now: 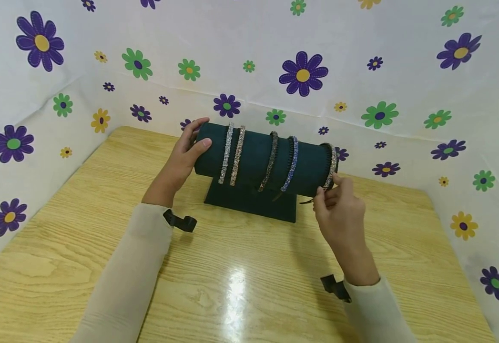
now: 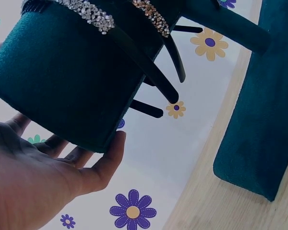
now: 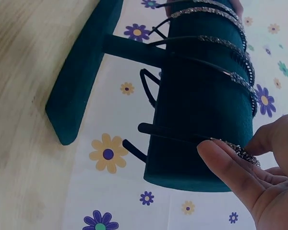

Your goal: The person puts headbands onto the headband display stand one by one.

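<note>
A dark green velvet headband stand [image 1: 255,155], a thick horizontal roll on a flat base [image 1: 249,202], stands on the table. My left hand [image 1: 185,152] holds the roll's left end, with the thumb on the front and fingers behind. My right hand [image 1: 342,209] pinches the lower front of a glittery headband [image 1: 332,162] fitted round the right end. Further along the roll sit a silver headband [image 1: 227,155], a rose-gold one [image 1: 238,155], a dark one [image 1: 269,162] and a blue one [image 1: 291,164]. In the right wrist view, thumb and fingers close on the sparkly band [image 3: 245,154].
The stand is on a light wooden table [image 1: 189,286]. White cloth with printed flowers [image 1: 249,43] hangs behind it and at both sides. Bare headband ends [image 2: 156,79] stick out past the roll underneath. A black strap [image 1: 180,221] is on each wrist.
</note>
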{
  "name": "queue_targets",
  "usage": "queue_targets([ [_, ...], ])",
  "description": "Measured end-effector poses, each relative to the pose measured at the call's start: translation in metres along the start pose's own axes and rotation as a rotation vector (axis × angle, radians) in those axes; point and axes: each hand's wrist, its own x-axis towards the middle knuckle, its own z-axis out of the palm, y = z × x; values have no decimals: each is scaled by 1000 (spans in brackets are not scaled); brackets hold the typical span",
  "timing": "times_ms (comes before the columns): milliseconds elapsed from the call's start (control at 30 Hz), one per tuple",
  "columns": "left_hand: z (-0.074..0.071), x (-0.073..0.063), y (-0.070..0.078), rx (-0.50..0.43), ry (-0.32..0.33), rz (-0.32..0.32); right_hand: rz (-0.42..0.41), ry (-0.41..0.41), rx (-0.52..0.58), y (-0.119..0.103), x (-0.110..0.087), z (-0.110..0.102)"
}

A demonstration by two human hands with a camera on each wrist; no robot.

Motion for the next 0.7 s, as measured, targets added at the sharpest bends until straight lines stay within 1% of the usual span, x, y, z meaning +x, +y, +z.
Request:
queue_targets([
  [267, 0, 0, 0, -6, 4, 0, -39, -4, 22, -3, -3, 8],
  [500, 0, 0, -1, -4, 9, 0, -90, 6, 71, -4, -6, 17],
  [700, 1, 0, 0, -3, 8, 5, -139, 13, 62, -6, -10, 25],
])
